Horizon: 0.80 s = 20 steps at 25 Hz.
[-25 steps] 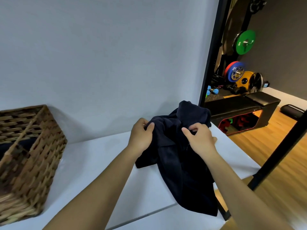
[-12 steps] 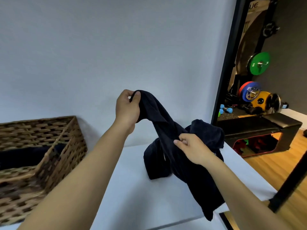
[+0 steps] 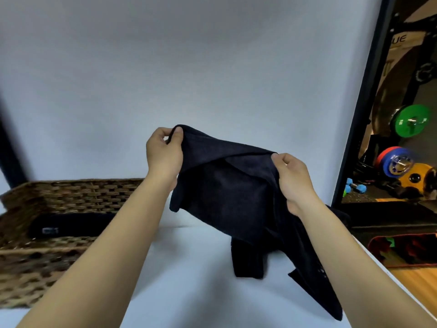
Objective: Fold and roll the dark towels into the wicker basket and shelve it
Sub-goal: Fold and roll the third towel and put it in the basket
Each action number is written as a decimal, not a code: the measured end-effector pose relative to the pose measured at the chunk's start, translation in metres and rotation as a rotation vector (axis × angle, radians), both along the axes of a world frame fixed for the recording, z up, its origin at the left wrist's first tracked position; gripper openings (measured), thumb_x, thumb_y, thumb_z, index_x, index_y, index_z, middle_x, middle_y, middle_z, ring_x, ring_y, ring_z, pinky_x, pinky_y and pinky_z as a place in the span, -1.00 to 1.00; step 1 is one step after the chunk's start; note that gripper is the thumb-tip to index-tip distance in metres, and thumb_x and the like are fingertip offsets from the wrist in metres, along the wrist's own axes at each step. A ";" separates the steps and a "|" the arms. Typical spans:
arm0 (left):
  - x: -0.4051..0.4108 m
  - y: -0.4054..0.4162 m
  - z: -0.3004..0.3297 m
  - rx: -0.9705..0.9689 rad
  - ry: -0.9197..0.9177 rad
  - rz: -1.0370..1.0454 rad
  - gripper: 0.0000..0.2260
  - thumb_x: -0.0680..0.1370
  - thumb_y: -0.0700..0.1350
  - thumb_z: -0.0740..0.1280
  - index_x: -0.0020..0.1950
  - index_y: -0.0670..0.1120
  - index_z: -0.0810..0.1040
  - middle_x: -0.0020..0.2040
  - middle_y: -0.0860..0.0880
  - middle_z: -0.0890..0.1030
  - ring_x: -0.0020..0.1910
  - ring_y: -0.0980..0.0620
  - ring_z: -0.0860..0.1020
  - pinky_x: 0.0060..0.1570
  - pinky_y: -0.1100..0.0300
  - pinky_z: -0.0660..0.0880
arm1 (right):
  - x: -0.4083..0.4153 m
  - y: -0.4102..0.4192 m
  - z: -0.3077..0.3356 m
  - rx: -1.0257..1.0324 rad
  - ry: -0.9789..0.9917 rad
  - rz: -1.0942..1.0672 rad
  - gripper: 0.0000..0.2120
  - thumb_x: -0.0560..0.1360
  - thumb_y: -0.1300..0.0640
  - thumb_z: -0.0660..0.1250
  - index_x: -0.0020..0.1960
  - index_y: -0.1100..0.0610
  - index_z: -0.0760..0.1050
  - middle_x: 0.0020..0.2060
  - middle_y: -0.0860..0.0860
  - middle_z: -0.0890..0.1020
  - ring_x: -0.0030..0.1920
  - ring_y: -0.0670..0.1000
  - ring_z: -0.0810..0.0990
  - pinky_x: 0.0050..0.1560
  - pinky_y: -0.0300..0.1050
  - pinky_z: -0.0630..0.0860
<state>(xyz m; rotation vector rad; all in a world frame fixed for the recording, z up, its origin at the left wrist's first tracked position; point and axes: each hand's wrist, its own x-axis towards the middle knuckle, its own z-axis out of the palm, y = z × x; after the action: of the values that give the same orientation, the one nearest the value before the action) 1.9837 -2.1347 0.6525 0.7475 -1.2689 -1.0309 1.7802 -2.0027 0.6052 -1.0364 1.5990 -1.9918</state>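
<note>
Two hands up in the air, both pinching the same dark towel [image 3: 227,192] along its top edge. Left hand [image 3: 164,153] has thumb + fingers clamped on the corner at about 10 o'clock of the cloth, right hand [image 3: 294,179] pinches the edge at roughly 2 o'clock, a bit lower than the left. Edge runs stretched btw them, sloping down toward the right.

Rest of the towel hangs bunched below the hands; lower part touches the white tabletop [image 3: 189,280] at 5 o'clock from frame center, w/ one tail trailing toward the table's right edge.

Wicker basket [image 3: 47,263] sits on the table at 8 o'clock, well apart from the hanging towel, partly behind the left forearm. Inside it lies another dark folded towel [image 3: 71,224] w/ a small label, can't read it.

Plain pale wall [image 3: 165,67] behind. Past a black frame post [image 3: 361,110] at 3 o'clock: gym stuff, a green weight plate [image 3: 412,124], red/blue/yellow plates [image 3: 399,165] lower down, blue dumbbells [image 3: 357,187] on the floor.
</note>
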 end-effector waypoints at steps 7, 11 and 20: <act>0.044 -0.008 -0.014 0.081 0.058 0.112 -0.86 0.63 0.02 0.32 -0.09 0.02 0.53 0.04 -0.07 0.64 -0.02 -0.03 0.59 0.03 -0.01 0.57 | 0.041 -0.013 0.009 -0.088 0.009 0.042 -0.81 0.65 0.07 0.29 -0.11 0.08 0.57 -0.22 0.01 0.69 -0.19 -0.02 0.62 -0.12 -0.10 0.57; 0.056 0.010 -0.048 0.023 -0.034 0.131 -0.93 0.66 -0.03 0.29 0.10 0.00 0.50 0.02 0.06 0.62 0.02 0.06 0.60 0.02 0.18 0.54 | 0.066 -0.022 -0.004 -0.075 0.248 0.092 -0.82 0.64 0.04 0.29 -0.10 0.09 0.52 -0.26 0.24 0.61 -0.29 0.02 0.51 -0.22 -0.12 0.45; 0.037 0.059 -0.241 -0.251 -1.401 -0.364 -0.46 0.48 0.32 0.38 0.41 0.24 0.38 0.38 0.13 0.40 0.38 -0.03 0.31 0.38 -0.10 0.30 | 0.055 0.022 -0.171 0.804 1.118 0.389 -0.59 0.58 -0.21 0.26 0.37 -0.10 0.40 0.16 -0.15 0.50 0.21 -0.04 0.40 0.35 -0.02 0.26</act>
<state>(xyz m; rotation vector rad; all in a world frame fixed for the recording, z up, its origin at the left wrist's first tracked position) 2.0212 -2.0755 0.4117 1.0987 -2.7448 -0.4967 1.8357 -1.9808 0.4338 -1.9721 2.1204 -0.2988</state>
